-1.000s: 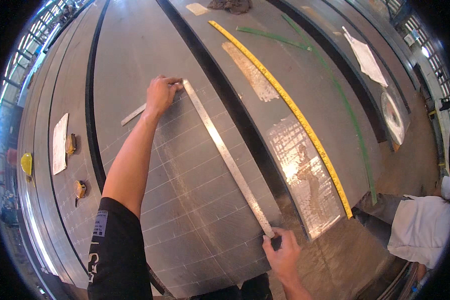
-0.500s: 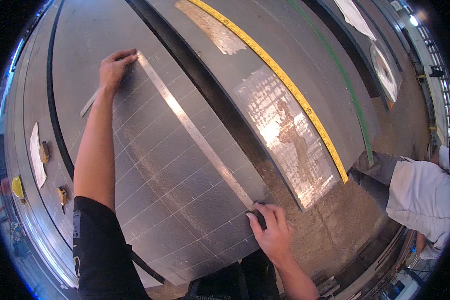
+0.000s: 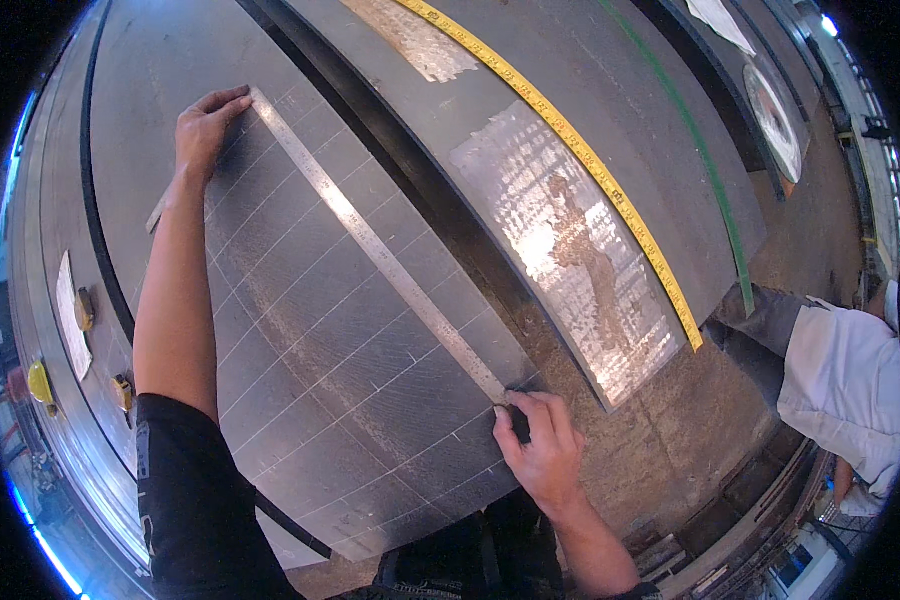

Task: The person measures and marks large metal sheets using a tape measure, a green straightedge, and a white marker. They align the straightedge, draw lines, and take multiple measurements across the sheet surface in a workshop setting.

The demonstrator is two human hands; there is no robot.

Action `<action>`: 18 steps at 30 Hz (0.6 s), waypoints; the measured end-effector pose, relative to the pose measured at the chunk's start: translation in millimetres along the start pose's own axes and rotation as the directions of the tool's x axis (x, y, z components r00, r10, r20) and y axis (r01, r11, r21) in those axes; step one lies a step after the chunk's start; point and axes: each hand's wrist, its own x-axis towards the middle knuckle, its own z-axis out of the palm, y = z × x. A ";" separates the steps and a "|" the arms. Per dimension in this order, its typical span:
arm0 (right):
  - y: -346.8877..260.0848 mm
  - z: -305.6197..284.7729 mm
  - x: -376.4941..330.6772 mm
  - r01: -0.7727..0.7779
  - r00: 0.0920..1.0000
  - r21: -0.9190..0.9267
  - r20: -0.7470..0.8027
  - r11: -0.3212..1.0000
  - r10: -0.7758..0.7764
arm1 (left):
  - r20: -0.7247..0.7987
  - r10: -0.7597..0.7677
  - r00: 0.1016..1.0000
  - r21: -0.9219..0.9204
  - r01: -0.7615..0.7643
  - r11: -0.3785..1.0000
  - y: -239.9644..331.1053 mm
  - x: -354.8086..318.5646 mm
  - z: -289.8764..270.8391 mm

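A long steel ruler lies slantwise over a grey metal plate marked with a grid of thin white lines. My left hand pinches its far end between thumb and fingers. At the near end, close to the plate's right edge, my right hand grips the ruler with fingertips and thumb. Another narrow metal strip shows partly beside my left forearm, which hides the rest of it.
A yellow measuring tape and a green strip run along the plates at right. At left lie two small yellow-and-black tools, a white sheet and a yellow rounded object. A person in a light shirt stands at right.
The view has shifted slightly. Both hands keep their grip on the ruler's ends, and the ruler lies nearly the same on the lined plate.
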 end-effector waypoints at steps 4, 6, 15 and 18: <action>0.1 1.0 0.9 0.026 1.000 -0.016 -0.007 1.000 -0.026 | 0.004 -0.006 1.000 -0.025 0.006 1.000 -3.8 2.3 -0.1; 0.9 1.7 0.7 0.029 1.000 -0.007 -0.011 1.000 -0.029 | 0.008 -0.019 1.000 -0.019 0.020 1.000 -4.9 3.7 -0.3; -0.5 3.5 1.0 0.007 1.000 0.013 -0.002 1.000 -0.007 | 0.032 0.002 0.999 -0.008 -0.001 1.000 -6.9 3.4 -3.0; -1.1 1.9 2.9 -0.004 1.000 0.003 0.014 1.000 0.004 | 0.052 -0.003 0.999 -0.005 0.003 1.000 2.4 -0.1 -0.1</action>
